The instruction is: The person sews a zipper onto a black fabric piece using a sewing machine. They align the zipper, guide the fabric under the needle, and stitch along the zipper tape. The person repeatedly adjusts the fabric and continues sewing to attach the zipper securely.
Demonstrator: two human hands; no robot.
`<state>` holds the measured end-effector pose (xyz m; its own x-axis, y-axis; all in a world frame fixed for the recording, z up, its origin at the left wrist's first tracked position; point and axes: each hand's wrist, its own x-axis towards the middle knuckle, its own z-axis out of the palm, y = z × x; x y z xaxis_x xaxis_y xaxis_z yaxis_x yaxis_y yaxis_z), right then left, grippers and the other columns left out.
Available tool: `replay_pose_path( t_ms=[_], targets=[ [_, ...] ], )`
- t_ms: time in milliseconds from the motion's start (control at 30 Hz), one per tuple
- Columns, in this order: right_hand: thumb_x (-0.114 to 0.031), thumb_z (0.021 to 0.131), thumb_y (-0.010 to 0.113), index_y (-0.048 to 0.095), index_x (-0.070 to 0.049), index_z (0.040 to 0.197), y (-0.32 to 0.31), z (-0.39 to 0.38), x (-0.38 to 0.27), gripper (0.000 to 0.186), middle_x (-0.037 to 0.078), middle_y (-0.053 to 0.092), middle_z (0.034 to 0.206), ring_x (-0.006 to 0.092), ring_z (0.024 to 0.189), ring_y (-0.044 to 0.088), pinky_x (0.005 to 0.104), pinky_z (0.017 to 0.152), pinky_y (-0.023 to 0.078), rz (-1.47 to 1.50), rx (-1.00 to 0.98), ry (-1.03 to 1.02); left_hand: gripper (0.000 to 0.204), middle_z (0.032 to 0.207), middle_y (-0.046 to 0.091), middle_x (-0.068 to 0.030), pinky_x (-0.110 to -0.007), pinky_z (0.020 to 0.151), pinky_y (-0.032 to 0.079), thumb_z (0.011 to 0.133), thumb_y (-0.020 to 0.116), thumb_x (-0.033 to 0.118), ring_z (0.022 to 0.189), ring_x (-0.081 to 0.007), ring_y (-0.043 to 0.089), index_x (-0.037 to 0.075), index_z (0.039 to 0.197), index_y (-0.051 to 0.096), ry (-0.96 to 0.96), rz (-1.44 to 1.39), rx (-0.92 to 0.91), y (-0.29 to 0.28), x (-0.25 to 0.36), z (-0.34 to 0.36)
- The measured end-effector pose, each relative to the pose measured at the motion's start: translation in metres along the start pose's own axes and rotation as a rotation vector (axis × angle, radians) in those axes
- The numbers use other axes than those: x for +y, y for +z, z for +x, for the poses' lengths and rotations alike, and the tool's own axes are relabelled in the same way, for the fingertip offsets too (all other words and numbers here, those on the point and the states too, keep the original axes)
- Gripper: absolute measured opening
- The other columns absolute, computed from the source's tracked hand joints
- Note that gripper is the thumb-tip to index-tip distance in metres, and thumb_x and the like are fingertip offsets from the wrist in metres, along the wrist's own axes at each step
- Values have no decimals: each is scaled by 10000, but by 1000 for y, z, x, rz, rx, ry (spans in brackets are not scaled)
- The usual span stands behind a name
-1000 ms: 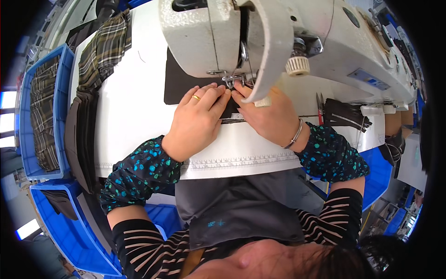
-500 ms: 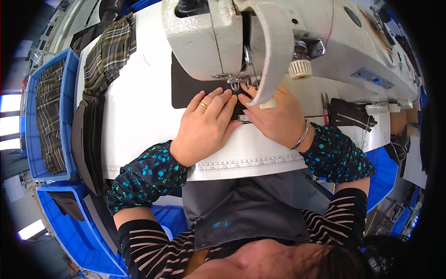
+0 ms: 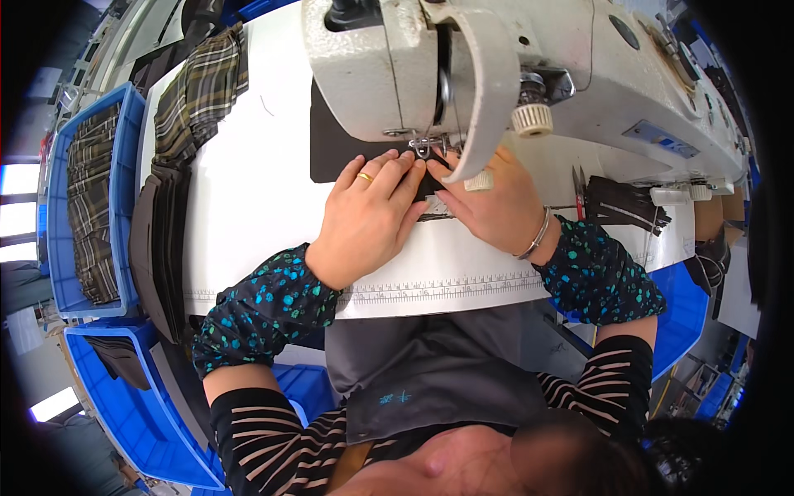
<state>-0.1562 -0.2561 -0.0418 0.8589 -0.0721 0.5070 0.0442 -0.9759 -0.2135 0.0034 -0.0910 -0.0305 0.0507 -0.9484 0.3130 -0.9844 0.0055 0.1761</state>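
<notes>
A piece of dark fabric [image 3: 332, 149] lies flat under the presser foot [image 3: 423, 146] of a pale sewing machine [image 3: 356, 103]. My left hand [image 3: 369, 198], with a gold ring, rests on the fabric's near edge, its fingers stretched out flat toward the foot. To the right of the foot, my right hand [image 3: 490, 204] presses on the fabric with extended fingers; the machine's curved guard hides some of them. The fingertips of both hands almost meet just in front of the foot. A small whitish piece [image 3: 437, 207] shows between the hands at the cloth's near edge.
Dark folded pieces [image 3: 157, 240] and plaid cloth [image 3: 198, 91] are stacked at the table's left. Beyond them stand blue bins [image 3: 135, 174]. Red-handled scissors [image 3: 580, 198] and dark zipper-like strips [image 3: 620, 202] lie at right. A printed ruler [image 3: 430, 291] follows the front edge.
The dark fabric has shifted slightly away from me under the presser foot. Both hands have gone slightly forward with it, still lying on the cloth.
</notes>
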Motion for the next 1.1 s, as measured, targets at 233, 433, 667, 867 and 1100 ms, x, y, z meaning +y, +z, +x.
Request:
replay_pose_path(
  t_ms=[233,433,667,867,1100],
  targets=[
    [-173,851,776,739,-36,983,3,-6,20,194,44,635,798,163,766,605,332,702,471,577,-48,398,442,1329,660,-121,-505,1063,479,955,696,285,1275,-281,617,26,1313,679,1,8,15,1,0,1],
    [-208,879,763,726,-23,954,-15,2,25,203,-9,558,660,89,585,527,285,533,403,1244,-9,826,461,1307,673,-108,-426,1040,481,926,721,214,1271,-296,611,27,1345,676,6,26,29,1,-1,-1],
    [-221,874,751,749,-144,955,-4,3,3,113,13,657,888,264,723,684,397,587,524,81,-29,93,456,1293,663,-104,-436,1038,484,915,732,204,1258,-284,611,29,1332,680,-10,16,37,3,1,0],
    [-252,863,765,750,-143,968,-1,0,6,152,-2,673,933,251,726,694,387,601,535,74,-34,107,431,1295,666,-104,-464,1047,479,922,721,233,1237,-270,627,28,1299,691,-9,22,46,6,0,1],
    [-239,865,762,735,-107,952,-2,1,7,160,8,679,943,262,735,699,387,608,542,73,-42,115,418,1296,668,-100,-477,1062,478,932,713,237,1253,-266,624,34,1297,695,-29,13,41,6,0,2]
  ],
)
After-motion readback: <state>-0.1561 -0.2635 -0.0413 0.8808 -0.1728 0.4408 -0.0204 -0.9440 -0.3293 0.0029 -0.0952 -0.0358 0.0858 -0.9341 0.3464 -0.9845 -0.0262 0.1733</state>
